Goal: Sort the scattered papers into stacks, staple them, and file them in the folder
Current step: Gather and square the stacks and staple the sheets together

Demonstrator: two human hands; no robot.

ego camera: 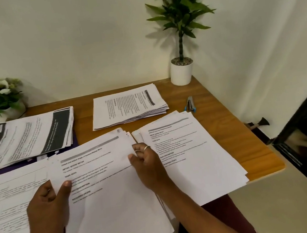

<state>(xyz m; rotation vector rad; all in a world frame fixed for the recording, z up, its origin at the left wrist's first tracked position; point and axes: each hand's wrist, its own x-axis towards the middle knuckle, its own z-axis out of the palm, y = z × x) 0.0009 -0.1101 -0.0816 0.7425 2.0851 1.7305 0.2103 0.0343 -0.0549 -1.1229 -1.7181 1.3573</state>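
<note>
Both hands, left (46, 208) & right (148, 165), pinch a sheaf of papers (108, 193) (thumbs on top) above wooden desk (229, 125).

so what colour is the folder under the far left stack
Purple; the folder peeks out beneath that stack in the head view.

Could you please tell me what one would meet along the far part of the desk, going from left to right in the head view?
Flower pot → dark-banded paper stack → sideways stack → stapler; the tall potted plant stands behind, in the corner.
</note>
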